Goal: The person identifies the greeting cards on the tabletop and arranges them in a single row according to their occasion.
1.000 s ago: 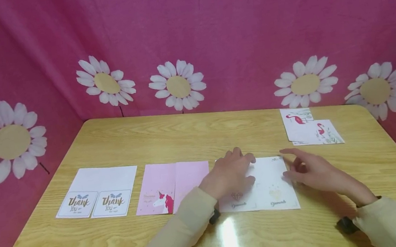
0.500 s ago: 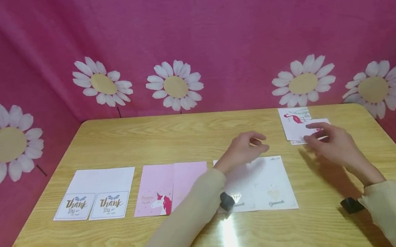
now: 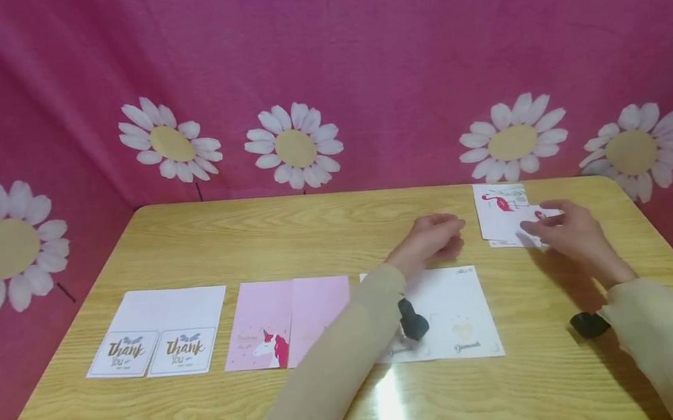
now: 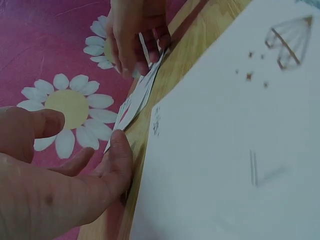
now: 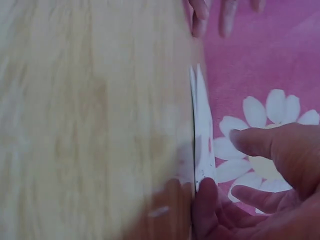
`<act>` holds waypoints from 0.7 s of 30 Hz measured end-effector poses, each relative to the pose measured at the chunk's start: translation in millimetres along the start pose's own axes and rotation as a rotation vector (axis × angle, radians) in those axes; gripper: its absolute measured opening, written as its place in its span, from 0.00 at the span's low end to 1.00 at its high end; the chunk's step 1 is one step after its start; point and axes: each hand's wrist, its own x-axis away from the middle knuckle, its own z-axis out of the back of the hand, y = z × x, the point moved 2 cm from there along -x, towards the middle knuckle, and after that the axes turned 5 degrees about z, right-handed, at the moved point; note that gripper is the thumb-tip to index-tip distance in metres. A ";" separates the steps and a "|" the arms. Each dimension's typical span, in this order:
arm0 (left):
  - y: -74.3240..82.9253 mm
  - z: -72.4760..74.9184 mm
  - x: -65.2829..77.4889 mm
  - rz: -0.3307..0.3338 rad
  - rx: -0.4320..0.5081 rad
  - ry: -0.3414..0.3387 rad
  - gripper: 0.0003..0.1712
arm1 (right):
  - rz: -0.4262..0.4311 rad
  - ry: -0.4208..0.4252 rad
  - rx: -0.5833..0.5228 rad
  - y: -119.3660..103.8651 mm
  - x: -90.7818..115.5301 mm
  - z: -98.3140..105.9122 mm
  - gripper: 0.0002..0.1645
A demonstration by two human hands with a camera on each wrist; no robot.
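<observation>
Two white flamingo cards (image 3: 494, 222) lie overlapping at the back right of the table. My right hand (image 3: 582, 235) reaches over the nearer card, partly covering it. In the right wrist view, a fingertip meets the cards' edge (image 5: 203, 135) while the thumb stays apart above. Left of these cards, my left hand (image 3: 428, 240) hovers with loosely bent fingers and holds nothing. In the left wrist view its thumb and fingers are spread, close to the near end of the flamingo cards (image 4: 134, 104). Below my left forearm is a pair of white diamond cards (image 3: 459, 293), one partly hidden.
Two pink unicorn cards (image 3: 261, 314) lie side by side in the middle of the wooden table (image 3: 167, 419). At the left are two white "Thank You" cards (image 3: 165, 310). A pink daisy-print curtain (image 3: 372, 83) hangs behind the table's back edge.
Both hands have left the diamond cards. My right hand has moved back and right onto the flamingo cards; my left hand has moved right, towards them.
</observation>
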 end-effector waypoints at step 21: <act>4.4 -36.5 -5.1 0.033 0.011 0.157 0.17 | 0.090 -0.051 0.207 -12.1 -5.1 -16.4 0.55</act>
